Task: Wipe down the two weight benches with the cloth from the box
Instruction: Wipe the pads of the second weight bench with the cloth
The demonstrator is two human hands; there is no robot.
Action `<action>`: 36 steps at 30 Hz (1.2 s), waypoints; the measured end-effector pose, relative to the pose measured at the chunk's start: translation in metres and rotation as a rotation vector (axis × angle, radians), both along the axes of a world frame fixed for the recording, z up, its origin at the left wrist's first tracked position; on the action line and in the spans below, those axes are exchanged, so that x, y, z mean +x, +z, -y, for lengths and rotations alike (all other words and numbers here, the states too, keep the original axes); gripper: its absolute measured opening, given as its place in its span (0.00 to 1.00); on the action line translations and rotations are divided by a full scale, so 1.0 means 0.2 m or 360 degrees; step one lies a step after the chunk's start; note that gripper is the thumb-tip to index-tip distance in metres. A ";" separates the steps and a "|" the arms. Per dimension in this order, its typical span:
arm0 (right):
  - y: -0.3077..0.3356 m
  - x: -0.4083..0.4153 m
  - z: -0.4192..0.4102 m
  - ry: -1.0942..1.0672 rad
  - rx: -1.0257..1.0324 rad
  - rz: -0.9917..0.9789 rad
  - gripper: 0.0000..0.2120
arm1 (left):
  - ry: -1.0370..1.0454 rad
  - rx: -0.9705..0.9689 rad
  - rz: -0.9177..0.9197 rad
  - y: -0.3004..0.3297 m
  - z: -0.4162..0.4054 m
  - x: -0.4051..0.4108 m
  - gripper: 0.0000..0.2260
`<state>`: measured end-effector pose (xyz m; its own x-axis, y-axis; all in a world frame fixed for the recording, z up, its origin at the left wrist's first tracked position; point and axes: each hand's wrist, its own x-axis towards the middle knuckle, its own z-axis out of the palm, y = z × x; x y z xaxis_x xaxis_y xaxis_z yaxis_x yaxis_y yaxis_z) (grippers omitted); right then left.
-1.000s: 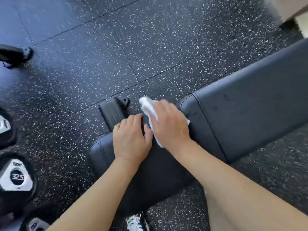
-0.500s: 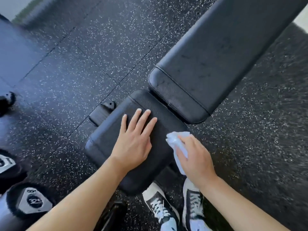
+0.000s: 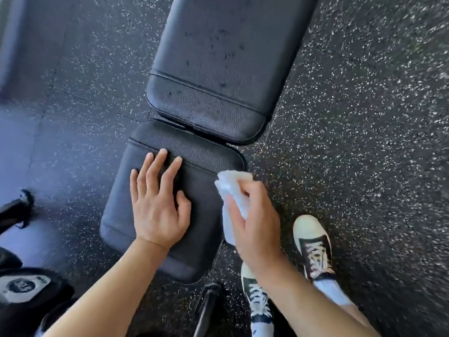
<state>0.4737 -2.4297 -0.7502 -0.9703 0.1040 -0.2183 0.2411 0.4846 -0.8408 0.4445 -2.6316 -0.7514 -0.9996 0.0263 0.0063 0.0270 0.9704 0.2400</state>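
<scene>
Now right hand point(image 3: 255, 222) with cloth point(image 3: 233, 190) off the seat pad point(image 3: 194, 152), left hand point(image 3: 158, 203) still flat

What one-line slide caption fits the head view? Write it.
Left hand rests flat on the seat pad while the right hand grips the white cloth at the pad's right edge.

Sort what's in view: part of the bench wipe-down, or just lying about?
Job: cloth in right hand; seat pad under left hand; back pad.
Lying about: dumbbell; rubber floor.
</scene>
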 end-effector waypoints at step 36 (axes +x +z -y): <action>-0.06 -0.23 0.18 -0.0614 0.0152 -0.0255 0.10 | -0.0046 0.0049 -0.0115 -0.01 0.00 0.02 0.28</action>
<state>0.4276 -2.4652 -0.7619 -0.8774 0.4782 -0.0396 0.2898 0.4623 -0.8380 0.4477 -2.6324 -0.7537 -0.9954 0.0538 0.0795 0.0732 0.9612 0.2660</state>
